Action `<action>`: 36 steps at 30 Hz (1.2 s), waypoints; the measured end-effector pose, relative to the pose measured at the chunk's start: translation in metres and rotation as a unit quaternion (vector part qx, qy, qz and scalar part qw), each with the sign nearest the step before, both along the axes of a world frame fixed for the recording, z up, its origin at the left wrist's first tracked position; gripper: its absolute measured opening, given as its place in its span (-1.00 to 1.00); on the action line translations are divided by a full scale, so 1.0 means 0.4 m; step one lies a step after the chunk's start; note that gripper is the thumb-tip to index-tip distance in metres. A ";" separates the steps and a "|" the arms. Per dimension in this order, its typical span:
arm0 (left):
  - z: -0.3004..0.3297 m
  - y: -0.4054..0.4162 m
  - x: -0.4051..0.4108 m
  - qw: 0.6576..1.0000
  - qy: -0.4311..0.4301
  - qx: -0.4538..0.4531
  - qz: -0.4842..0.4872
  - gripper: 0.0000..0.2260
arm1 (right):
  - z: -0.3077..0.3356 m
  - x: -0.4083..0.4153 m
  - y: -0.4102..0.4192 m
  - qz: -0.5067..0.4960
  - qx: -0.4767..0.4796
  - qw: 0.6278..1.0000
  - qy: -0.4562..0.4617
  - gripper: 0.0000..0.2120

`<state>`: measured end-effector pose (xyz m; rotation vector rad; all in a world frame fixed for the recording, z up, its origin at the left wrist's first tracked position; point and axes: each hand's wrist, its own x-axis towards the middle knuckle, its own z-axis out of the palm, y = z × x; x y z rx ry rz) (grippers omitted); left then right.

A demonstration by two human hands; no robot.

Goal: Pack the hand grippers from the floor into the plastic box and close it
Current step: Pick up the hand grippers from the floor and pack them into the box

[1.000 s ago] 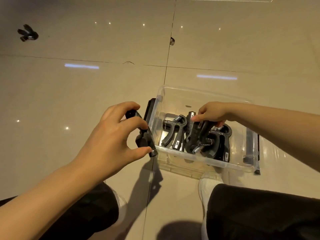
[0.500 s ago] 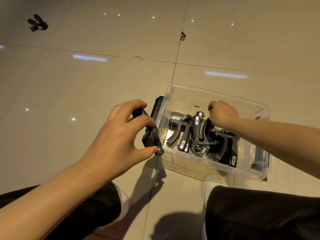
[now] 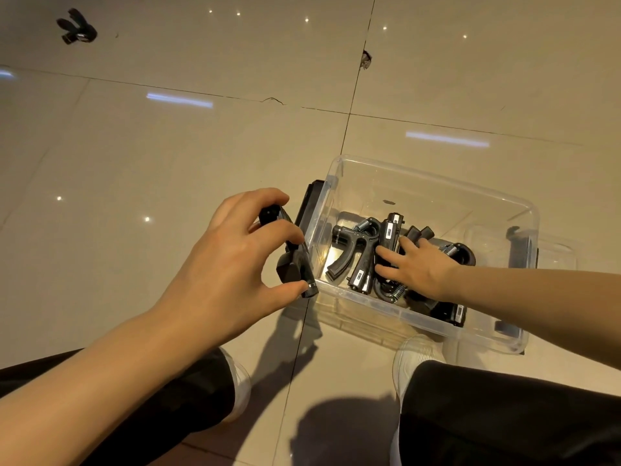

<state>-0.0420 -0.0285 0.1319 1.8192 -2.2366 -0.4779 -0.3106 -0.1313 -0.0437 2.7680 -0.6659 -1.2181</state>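
Note:
A clear plastic box [image 3: 433, 178] stands open on the tiled floor between my feet. Several black hand grippers [image 3: 349, 250] with metal springs lie in its bottom. My right hand [image 3: 420, 267] is down inside the box, fingers spread flat on the grippers, pressing on them and gripping none. My left hand [image 3: 235, 260] hovers just left of the box wall, fingers shut around one black hand gripper [image 3: 294, 253]. Another hand gripper [image 3: 77, 30] lies on the floor far off at the top left.
A black latch [image 3: 312, 203] hangs on the box's left end and another shows on the right end [image 3: 519, 250]. A clear lid-like piece [image 3: 557, 253] lies under the box at right. My white shoes [image 3: 416, 354] and dark trouser legs frame the bottom.
My right hand let go of the gripper it was setting down and dropped lower, now spread flat on the pile. My left hand stayed beside the box with its gripper.

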 end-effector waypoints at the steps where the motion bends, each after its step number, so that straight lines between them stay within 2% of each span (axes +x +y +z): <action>1: 0.000 -0.003 0.001 1.000 0.004 0.000 0.003 -0.63 | 0.001 0.003 -0.004 0.000 -0.008 1.000 -0.003 -0.27; 8: -0.005 -0.014 -0.005 1.000 0.007 -0.010 0.009 -0.65 | -0.006 -0.012 -0.033 -0.048 -0.036 0.998 -0.022 -0.33; 15: -0.005 -0.022 -0.017 1.000 0.012 -0.022 0.009 -0.66 | 0.004 -0.021 -0.044 -0.054 -0.011 0.998 -0.030 -0.36; 18: 0.001 -0.030 -0.021 0.999 0.030 -0.033 0.017 -0.66 | 0.052 -0.017 -0.051 -0.107 0.030 0.988 -0.109 -0.34; 19: 0.006 -0.034 -0.022 0.998 0.044 -0.036 0.025 -0.66 | 0.074 -0.009 -0.050 -0.146 0.057 0.974 -0.165 -0.34; 20: 0.010 -0.038 -0.022 0.997 0.059 -0.039 0.035 -0.66 | 0.102 0.005 -0.045 -0.211 0.103 0.944 -0.232 -0.33; 22: 0.020 -0.046 -0.027 0.993 0.097 -0.043 0.059 -0.64 | 0.165 0.041 -0.028 -0.332 0.193 0.851 -0.359 -0.33; 23: 0.027 -0.051 -0.032 0.988 0.124 -0.043 0.080 -0.64 | 0.197 0.058 -0.017 -0.358 0.207 0.809 -0.418 -0.32; 24: 0.033 -0.056 -0.037 0.982 0.154 -0.038 0.105 -0.65 | 0.230 0.073 -0.007 -0.354 0.193 0.786 -0.468 -0.33; 27: 0.045 -0.067 -0.050 0.948 0.246 -0.014 0.202 -0.68 | 0.319 0.093 0.006 -0.268 0.146 0.770 -0.560 -0.42; 30: 0.040 -0.073 -0.052 0.909 0.312 0.000 0.278 -0.70 | 0.365 0.094 0.001 -0.238 0.167 0.773 -0.563 -0.52; 32: 0.043 -0.075 -0.057 0.870 0.373 0.025 0.322 -0.68 | 0.373 0.097 0.013 -0.247 0.152 0.774 -0.563 -0.54; 34: 0.055 -0.080 -0.069 0.810 0.462 0.058 0.356 -0.62 | 0.381 0.100 0.020 -0.282 0.126 0.744 -0.593 -0.59; 36: 0.062 -0.082 -0.087 0.763 0.524 0.091 0.368 -0.64 | 0.394 0.102 0.011 -0.328 0.098 0.696 -0.631 -0.63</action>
